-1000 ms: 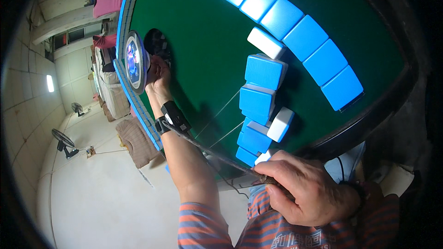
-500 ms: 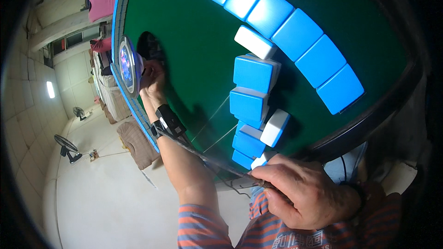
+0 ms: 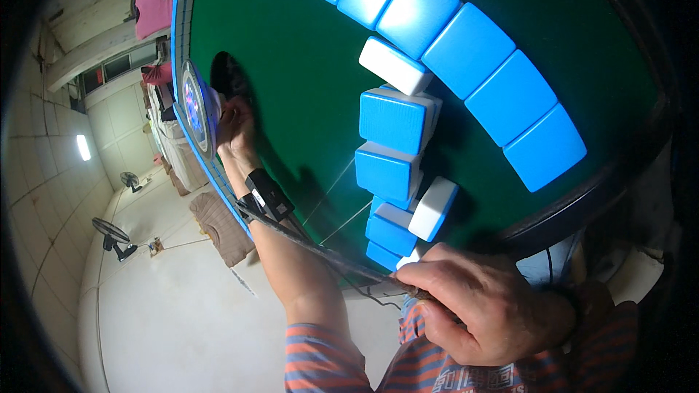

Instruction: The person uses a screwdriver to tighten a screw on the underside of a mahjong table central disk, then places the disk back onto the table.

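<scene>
My left hand (image 3: 237, 127) reaches far over the green table, its fingers curled against the underside of a round, tilted console (image 3: 195, 109) with a clear dome and lit centre. Beside it is a dark round opening (image 3: 229, 73) in the cloth. A black box-shaped device (image 3: 269, 195) is strapped to my left wrist. Close to me, my right hand (image 3: 484, 306) is closed, thumb and finger pinching a dark cord (image 3: 328, 253) that stretches back toward that wrist. Blue-backed mahjong tiles (image 3: 394, 118) stand stacked just beyond my right hand; one white-sided tile (image 3: 434, 209) leans by them.
A curved row of blue tiles (image 3: 466, 51) crosses the table to the right, with a white-faced tile (image 3: 395, 65) touching it. Another tile row lines the far left edge. A dark rim (image 3: 553, 211) borders the cloth. Fans (image 3: 113, 236) stand on the pale floor beyond.
The view has shifted slightly, and the tiles appear a little larger. Both hands keep their holds, and the cord has swung a little.
</scene>
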Demonstrator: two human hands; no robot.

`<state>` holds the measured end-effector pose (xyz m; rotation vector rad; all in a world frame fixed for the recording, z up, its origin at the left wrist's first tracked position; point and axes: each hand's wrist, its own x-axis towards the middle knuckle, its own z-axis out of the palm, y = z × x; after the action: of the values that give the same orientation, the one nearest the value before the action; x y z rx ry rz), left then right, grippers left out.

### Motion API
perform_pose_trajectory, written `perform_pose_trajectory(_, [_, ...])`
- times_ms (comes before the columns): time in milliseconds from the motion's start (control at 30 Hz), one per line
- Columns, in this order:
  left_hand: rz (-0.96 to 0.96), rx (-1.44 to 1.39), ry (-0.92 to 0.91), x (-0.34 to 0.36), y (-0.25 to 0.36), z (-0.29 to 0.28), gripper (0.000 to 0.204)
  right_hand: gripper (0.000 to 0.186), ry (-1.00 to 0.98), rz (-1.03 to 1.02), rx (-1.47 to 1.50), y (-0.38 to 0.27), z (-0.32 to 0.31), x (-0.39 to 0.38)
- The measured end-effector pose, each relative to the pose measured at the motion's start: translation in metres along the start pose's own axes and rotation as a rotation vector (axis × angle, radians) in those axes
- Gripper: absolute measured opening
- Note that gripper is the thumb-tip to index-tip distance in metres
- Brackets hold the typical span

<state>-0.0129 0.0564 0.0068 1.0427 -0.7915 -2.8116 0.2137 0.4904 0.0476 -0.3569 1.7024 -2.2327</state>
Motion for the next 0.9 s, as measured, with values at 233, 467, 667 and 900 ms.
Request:
perform_pose_trajectory(233, [-0.032, 0.062, -0.063, 0.015, 0.012, -0.003, 0.017, 0.032, -0.008, 0.007, -0.020, -0.002, 0.003, 0.000])
perform_pose_trajectory(467, [0.015, -0.031, -0.077, 0.009, 0.000, -0.004, 0.010, 0.030, -0.020, 0.030, -0.032, -0.006, 0.007, 0.004])
perform_pose_trajectory(667, [0.106, 0.019, -0.049, 0.000, -0.013, 0.001, 0.015, 0.030, -0.061, 0.047, -0.023, -0.006, 0.007, 0.007])
perform_pose_trajectory(900, [0.103, 0.156, -0.261, 0.005, -0.019, -0.002, 0.017, 0.030, -0.032, 0.041, -0.046, -0.011, 0.010, 0.006])
